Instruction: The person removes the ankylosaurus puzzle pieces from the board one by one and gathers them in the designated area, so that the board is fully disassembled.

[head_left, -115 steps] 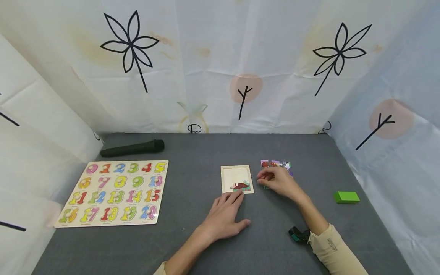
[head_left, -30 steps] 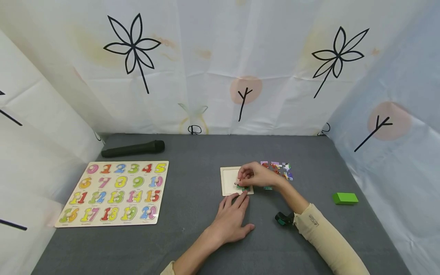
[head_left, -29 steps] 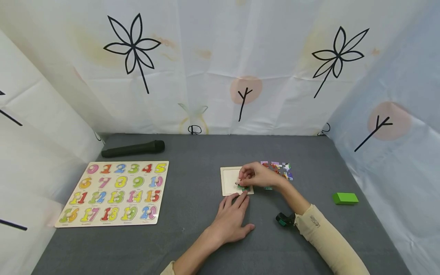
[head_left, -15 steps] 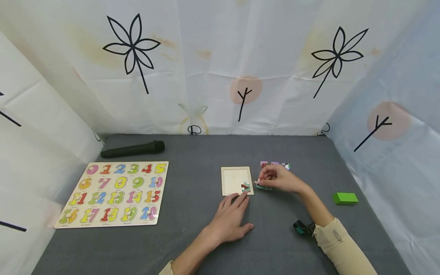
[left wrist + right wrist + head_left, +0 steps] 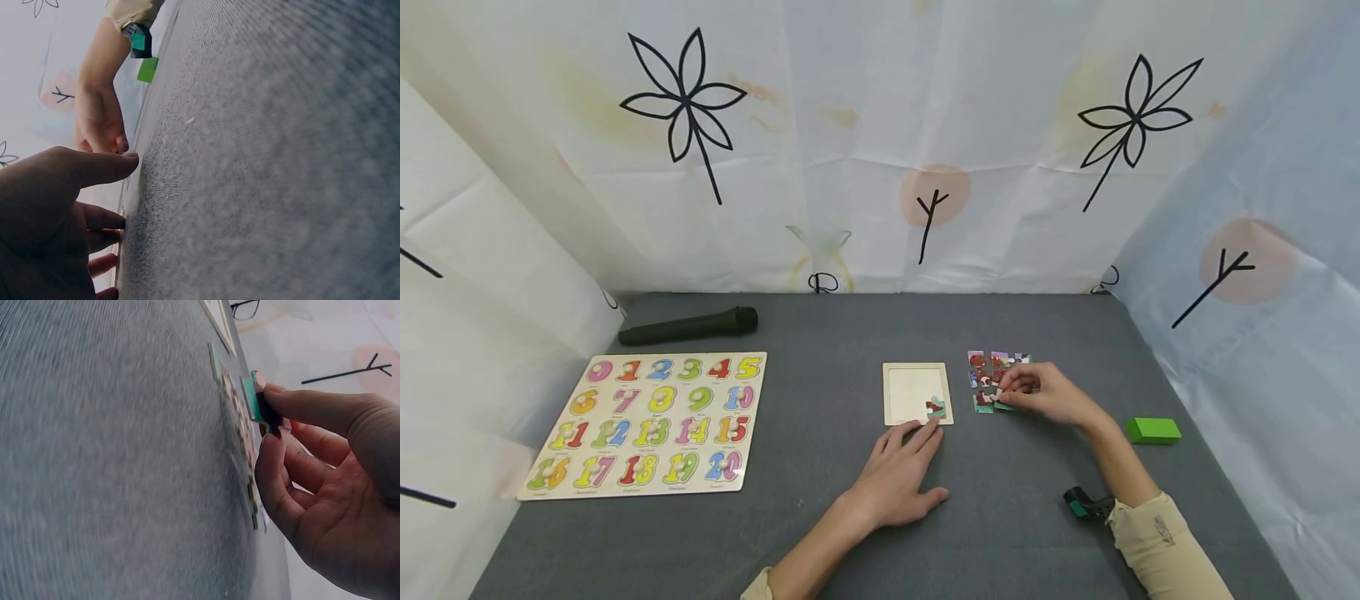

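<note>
My right hand (image 5: 1048,396) pinches a jigsaw piece (image 5: 252,400), green, dark and pink, between thumb and fingers. It hovers close over the near side of a group of loose jigsaw pieces (image 5: 977,379), partly covering them in the head view. Left of these lies a small wooden puzzle tray (image 5: 913,367) with a raised rim. One red-brown and green piece (image 5: 936,407) sits in the tray's near right corner. My left hand (image 5: 895,487) lies with extended fingers, its fingertips right at the tray's near rim and its thumb spread to the right.
A wooden number board (image 5: 643,421) with knobbed numerals lies at the left of the grey table (image 5: 820,517). Behind it is a dark microphone (image 5: 688,326). A green block (image 5: 1153,431) stands at the right. White printed cloth (image 5: 880,125) encloses the table's back and sides.
My right hand has lifted a piece out of the tray and carried it right to the loose pieces. Where two pieces lay in the tray, one stays. The left hand has barely moved.
</note>
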A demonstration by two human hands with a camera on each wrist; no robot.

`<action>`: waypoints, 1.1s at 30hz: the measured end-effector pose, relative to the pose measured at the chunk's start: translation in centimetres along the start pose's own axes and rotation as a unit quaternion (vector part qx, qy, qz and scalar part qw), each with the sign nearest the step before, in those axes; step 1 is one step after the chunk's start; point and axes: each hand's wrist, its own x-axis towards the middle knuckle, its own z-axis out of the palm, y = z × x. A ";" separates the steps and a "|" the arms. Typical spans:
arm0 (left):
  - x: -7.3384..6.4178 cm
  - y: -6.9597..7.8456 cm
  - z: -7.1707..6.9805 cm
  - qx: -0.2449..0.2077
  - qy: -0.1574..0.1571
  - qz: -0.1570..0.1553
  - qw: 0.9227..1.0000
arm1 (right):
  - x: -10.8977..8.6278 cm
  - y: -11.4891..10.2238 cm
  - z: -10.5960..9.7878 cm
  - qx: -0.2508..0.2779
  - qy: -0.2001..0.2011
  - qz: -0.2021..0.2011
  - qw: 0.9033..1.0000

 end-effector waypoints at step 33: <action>0.6 -1.9 -1.9 -0.103 -0.015 0.019 0.994 | -0.5 0.9 1.2 -0.160 0.075 0.000 0.984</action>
